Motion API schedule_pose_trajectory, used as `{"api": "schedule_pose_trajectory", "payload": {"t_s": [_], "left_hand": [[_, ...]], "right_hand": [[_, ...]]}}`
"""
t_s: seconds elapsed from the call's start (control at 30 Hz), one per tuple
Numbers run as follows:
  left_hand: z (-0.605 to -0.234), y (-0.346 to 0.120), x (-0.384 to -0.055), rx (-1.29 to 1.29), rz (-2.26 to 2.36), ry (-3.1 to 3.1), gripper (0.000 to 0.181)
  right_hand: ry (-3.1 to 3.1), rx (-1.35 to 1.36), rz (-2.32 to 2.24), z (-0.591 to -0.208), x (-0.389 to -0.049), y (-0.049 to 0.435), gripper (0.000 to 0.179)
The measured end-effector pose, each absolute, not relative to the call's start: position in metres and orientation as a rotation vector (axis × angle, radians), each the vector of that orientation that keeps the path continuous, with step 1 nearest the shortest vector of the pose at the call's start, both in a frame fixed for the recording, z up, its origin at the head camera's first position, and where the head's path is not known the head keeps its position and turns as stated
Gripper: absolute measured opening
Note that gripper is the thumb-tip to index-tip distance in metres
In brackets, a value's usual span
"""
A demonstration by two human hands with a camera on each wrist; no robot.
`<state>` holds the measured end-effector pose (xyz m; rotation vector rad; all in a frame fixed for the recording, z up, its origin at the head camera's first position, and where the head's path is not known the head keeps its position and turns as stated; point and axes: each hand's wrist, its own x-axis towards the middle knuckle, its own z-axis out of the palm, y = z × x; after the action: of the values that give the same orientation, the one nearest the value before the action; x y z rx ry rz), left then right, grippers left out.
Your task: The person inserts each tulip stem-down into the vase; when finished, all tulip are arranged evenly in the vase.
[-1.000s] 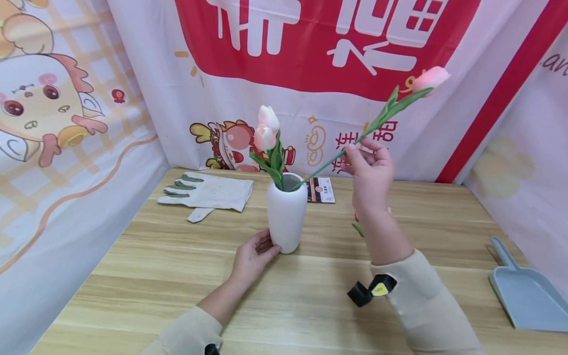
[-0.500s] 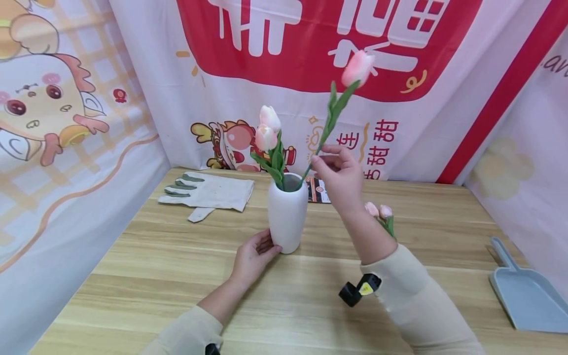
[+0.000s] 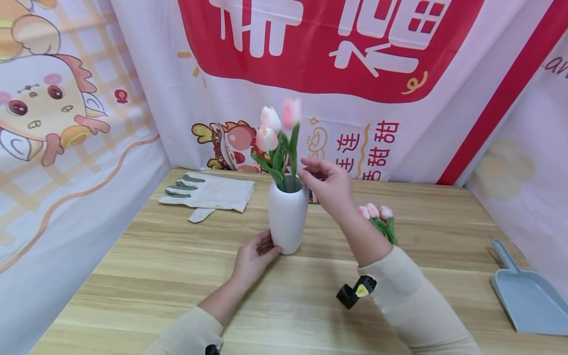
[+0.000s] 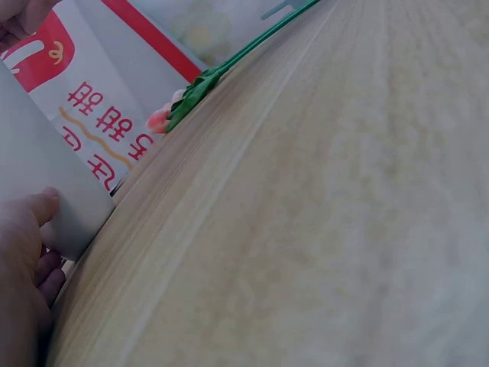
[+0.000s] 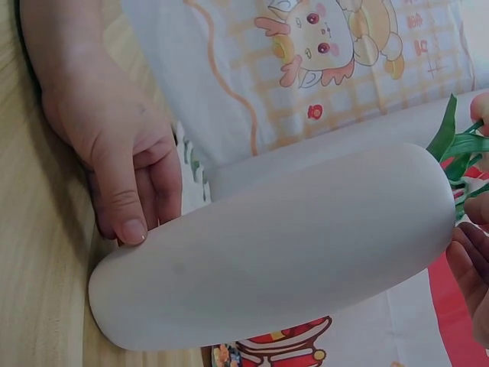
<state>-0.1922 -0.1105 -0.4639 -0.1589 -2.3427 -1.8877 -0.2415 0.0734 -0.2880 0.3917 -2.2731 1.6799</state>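
A white vase [image 3: 287, 217] stands upright on the wooden table, holding two pale tulips [image 3: 267, 138] and a pinker tulip [image 3: 291, 113] whose head is blurred. My left hand [image 3: 253, 259] grips the vase low down, thumb in front and fingers curled behind, as the right wrist view also shows. At the rim is my right hand [image 3: 328, 185], its thumb and index finger apart, just right of the pink tulip's stem. Green leaves [image 5: 457, 145] show beside its fingertips in the right wrist view. The stems' lower ends are hidden inside the vase.
Pink tulips [image 3: 374, 212] lie on the table to the right, partly behind my right forearm. White work gloves [image 3: 222, 191] lie at the back left. A grey-blue dustpan [image 3: 528, 296] lies at the right edge. A printed cloth [image 3: 248, 88] hangs behind the table.
My right hand has brought the pink tulip leftward and down; it has gone from slanting right to nearly upright, deeper in the vase. The fingers have come off its stem. The left hand stays put.
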Motion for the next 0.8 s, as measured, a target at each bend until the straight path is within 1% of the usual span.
{"api": "schedule_pose_trajectory", "payload": {"t_s": [0.27, 0.43, 0.6, 0.8], "left_hand": [[-0.465, -0.111, -0.192, -0.151, -1.895, -2.341, 0.048], [-0.465, -0.11, -0.192, -0.162, -1.893, -2.339, 0.049], [-0.466, -0.111, -0.192, -0.162, -1.898, -2.335, 0.05], [-0.465, -0.111, -0.191, -0.16, -1.903, -2.33, 0.05]], "right_hand": [[-2.286, 0.383, 1.727, -0.29, -0.242, 0.077, 0.028], [-2.276, 0.323, 1.809, -0.289, -0.24, 0.086, 0.03], [-2.284, 0.234, 1.864, -0.294, -0.237, 0.107, 0.033], [-2.326, 0.121, 1.843, -0.308, -0.235, 0.142, 0.039]]}}
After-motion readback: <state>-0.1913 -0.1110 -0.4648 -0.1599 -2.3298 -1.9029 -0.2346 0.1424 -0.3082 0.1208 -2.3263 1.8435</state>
